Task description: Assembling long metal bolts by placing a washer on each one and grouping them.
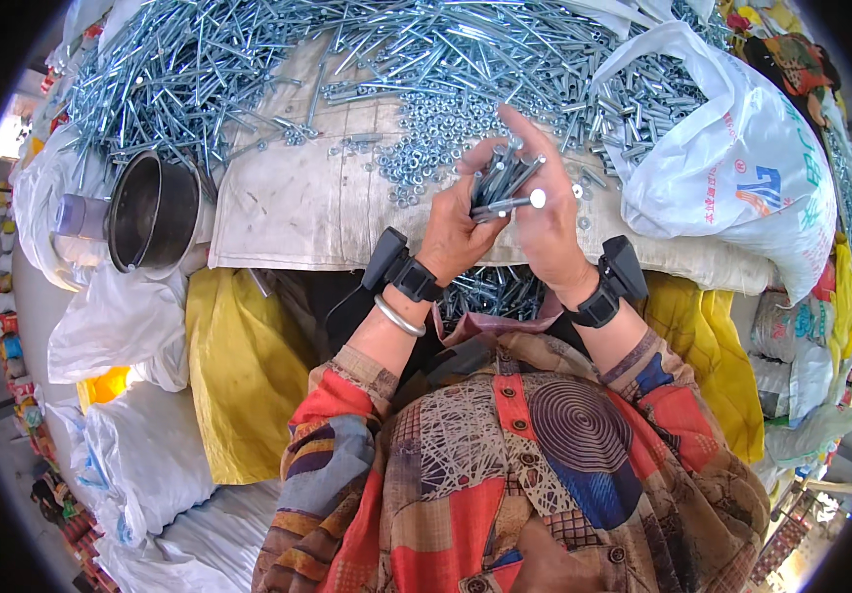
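Note:
My left hand (pixel 453 237) is closed around a bunch of metal bolts (pixel 505 183), their ends spread at different angles. One bolt points to the right and shows a round, bright end. Close against the bunch, my right hand (pixel 553 237) has its fingers stretched upward, with one long finger reaching past the bolts. Beyond both hands lies a spread of small nuts and washers (pixel 421 148) on the pale cloth-covered table (pixel 288 208). Below my wrists, at the table's near edge, a pinkish-edged container (pixel 490 326) holds many more bolts.
Long bolts (pixel 189 69) are heaped across the far left and middle. Short metal sleeves (pixel 643 99) pile up at the far right beside a white plastic bag (pixel 732 158). A dark round pot (pixel 154 212) stands on the left. Yellow sacking (pixel 243 376) hangs from the near edge.

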`<action>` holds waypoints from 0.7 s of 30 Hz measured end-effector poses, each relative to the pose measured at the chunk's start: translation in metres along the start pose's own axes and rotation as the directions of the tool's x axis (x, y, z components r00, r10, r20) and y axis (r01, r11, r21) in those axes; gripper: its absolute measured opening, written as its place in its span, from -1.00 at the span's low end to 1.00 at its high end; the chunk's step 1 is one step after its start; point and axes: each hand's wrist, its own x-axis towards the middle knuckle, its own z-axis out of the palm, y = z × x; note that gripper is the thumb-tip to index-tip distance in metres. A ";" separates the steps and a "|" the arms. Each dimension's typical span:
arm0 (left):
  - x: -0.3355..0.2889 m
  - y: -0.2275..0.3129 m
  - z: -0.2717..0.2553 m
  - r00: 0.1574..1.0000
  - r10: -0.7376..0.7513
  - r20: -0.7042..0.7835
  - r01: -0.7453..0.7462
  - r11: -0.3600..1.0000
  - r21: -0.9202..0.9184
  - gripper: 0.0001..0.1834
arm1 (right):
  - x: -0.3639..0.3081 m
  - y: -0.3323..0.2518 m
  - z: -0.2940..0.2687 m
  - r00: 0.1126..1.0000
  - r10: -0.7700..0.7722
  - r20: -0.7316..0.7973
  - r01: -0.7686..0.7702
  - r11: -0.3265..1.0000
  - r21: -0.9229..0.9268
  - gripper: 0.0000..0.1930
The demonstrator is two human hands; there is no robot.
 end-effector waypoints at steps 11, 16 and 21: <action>-0.002 -0.006 -0.010 0.972 0.232 0.035 -0.234 0.951 0.204 -0.65 | 0.011 0.006 0.009 0.991 -0.118 0.062 0.132 0.933 -0.334 -0.66; -0.010 -0.004 -0.006 0.993 0.095 -0.074 -0.076 0.972 0.223 -0.68 | 0.015 0.007 0.009 0.948 -0.242 0.207 0.316 0.790 -0.525 -0.59; -0.009 0.000 -0.010 0.992 -0.117 0.056 0.115 0.993 0.040 -0.61 | 0.014 0.000 0.018 0.974 -0.198 0.112 0.228 0.839 -0.495 -0.41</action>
